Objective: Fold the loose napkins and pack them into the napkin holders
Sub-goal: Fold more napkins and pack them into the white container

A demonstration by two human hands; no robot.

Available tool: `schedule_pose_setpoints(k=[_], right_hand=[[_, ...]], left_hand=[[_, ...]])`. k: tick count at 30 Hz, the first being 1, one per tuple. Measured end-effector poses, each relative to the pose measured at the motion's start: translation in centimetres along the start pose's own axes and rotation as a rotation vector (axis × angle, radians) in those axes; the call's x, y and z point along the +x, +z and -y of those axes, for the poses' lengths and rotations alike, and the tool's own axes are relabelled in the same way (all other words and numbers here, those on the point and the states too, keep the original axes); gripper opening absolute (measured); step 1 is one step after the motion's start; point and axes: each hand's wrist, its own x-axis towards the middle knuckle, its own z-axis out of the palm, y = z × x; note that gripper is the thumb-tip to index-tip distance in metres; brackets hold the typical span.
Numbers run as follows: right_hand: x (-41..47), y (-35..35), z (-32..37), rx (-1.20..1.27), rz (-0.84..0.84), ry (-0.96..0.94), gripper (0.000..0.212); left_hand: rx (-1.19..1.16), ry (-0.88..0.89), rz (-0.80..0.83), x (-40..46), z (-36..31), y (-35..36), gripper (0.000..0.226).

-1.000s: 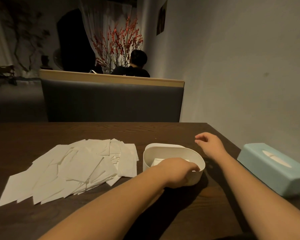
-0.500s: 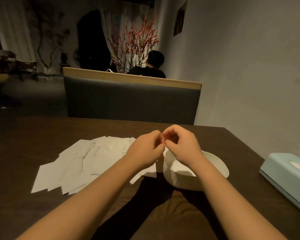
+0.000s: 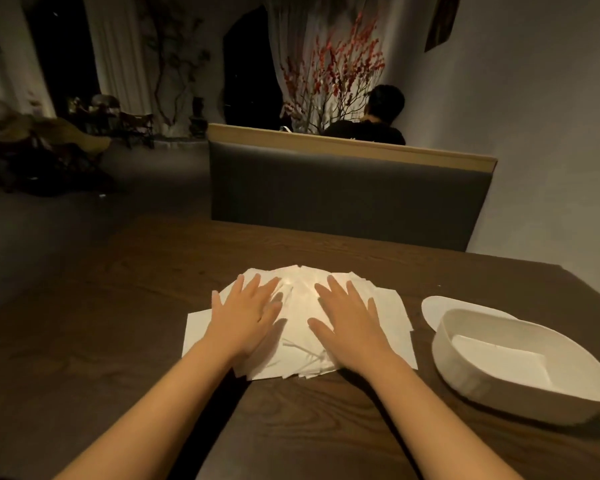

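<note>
Head view shows two bare arms reaching out over a dark wooden worktop [image 3: 326, 427]. The left hand [image 3: 245, 315] lies flat on a pile of white napkins [image 3: 297, 327], with its fingers straight and spread out. The right hand [image 3: 352, 318] lies flat on the same pile, just beside the left one, and its fingers are straight and spread too. Neither hand grips anything; both just rest palm down on the paper. The napkins are loose and lie one over another in a messy fan shape in the middle of the worktop. Some corners stick out at the left side and at the right side of the pile. To the right of the pile, a little apart from it, sits a white oval napkin holder [image 3: 471, 382]. It is open at the top, and a flat white napkin [image 3: 499, 358] lies inside it on the bottom. A flat white oval lid [image 3: 440, 308] lies just behind the holder, partly hidden by it. Across the worktop stands a grey padded bench seat [image 3: 347, 195] with a light wooden top edge. Behind the seat a person [image 3: 374, 123] in dark clothes sits facing away. Near that person are branches with red flowers [image 3: 333, 77].
</note>
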Motion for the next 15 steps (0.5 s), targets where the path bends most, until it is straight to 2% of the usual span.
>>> schedule_pose_setpoints(k=[3,8,10,12,14,15], right_hand=[[0.2,1.3,-0.3,-0.059,0.106,0.009,0.059],[-0.6,1.0,-0.9,-0.098,0.120,0.035,0.059],[-1.3,0.7,-1.1,-0.073,0.136,0.046,0.059],[-1.8,0.2,-1.2,-0.025,0.130,0.051,0.060],[-2.1,-0.4,-1.2,0.017,0.053,0.044,0.058],[-2.1,-0.7,-1.1,0.028,-0.003,0.030,0.054]], left_hand=[[0.053,0.005,0.075,-0.4,1.2,1.2,0.056],[-0.024,0.033,0.090,-0.9,0.3,1.8,0.055],[-0.171,0.051,0.090,-1.1,0.0,1.8,0.054],[-0.413,0.066,0.045,-1.7,-0.3,1.2,0.051],[-0.609,0.023,-0.056,-2.2,-0.1,-0.1,0.050],[-0.615,-0.008,-0.105,-2.2,0.6,-0.7,0.049]])
